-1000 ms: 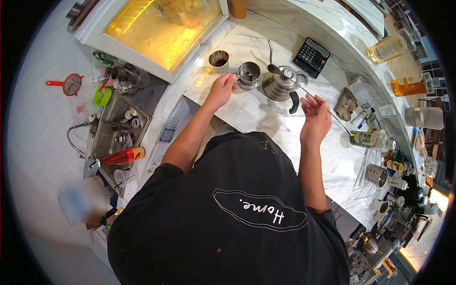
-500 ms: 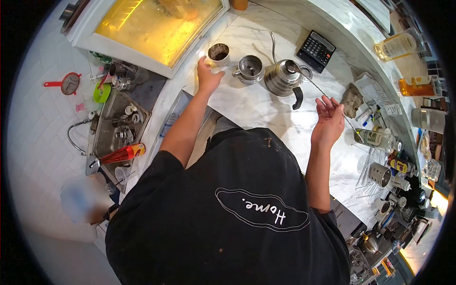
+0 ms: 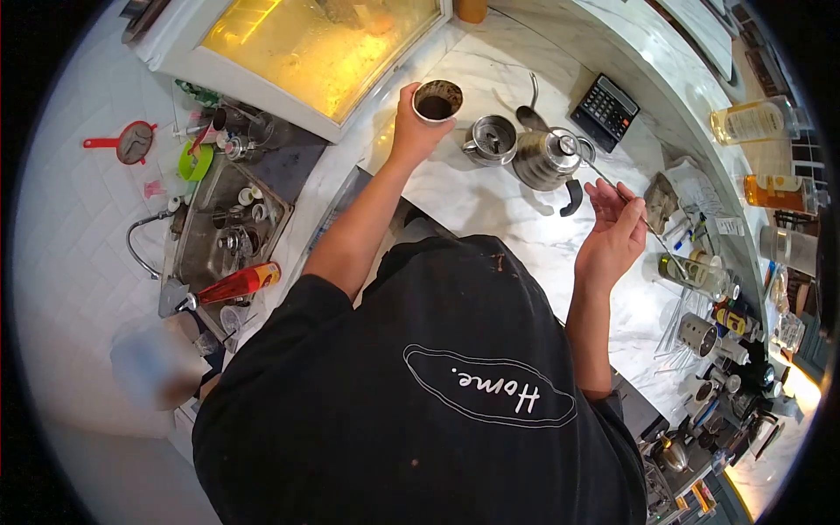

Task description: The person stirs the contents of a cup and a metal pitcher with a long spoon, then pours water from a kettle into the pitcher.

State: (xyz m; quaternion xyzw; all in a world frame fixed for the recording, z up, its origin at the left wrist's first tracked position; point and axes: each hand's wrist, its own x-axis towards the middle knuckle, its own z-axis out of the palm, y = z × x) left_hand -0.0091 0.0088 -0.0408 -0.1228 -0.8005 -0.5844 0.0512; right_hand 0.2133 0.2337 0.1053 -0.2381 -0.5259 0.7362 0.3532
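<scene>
1. Two bare hands are at work over the white marble counter [image 3: 490,214], seen from above and behind the person's black shirt [image 3: 420,376].
2. The left hand [image 3: 409,133] is closed around a small metal cup [image 3: 437,100] and grasps it from the near side. The cup is upright at the far left part of the counter, and something dark is inside it. I cannot tell if its bottom touches the marble.
3. The right hand [image 3: 612,234] is half curled, palm turned up. Its fingertips pinch the thin stem of a long bar spoon [image 3: 604,179].
4. The spoon stem runs from the fingers to the far left and passes over the gooseneck kettle [image 3: 547,157]. So the kettle stands directly between the two hands.
5. One round steel vessel with a handle [image 3: 492,140] stands just left of the kettle, near the cup but apart from it.
6. A black calculator [image 3: 605,105] lies farther back, to the right of the kettle.
7. A crumpled brown cloth [image 3: 661,199] lies just beyond the right hand, beside some papers.
8. Two bottles with amber liquid [image 3: 752,118] stand on the raised ledge at the far right.
9. Many small jars and tools crowd the right edge of the counter [image 3: 709,324].
10. A yellow lit glass case [image 3: 319,39] is just behind the cup on the far left.
11. A sink [image 3: 226,223] full of small items is at the left, with a red bottle [image 3: 234,284] lying at its near edge.
</scene>
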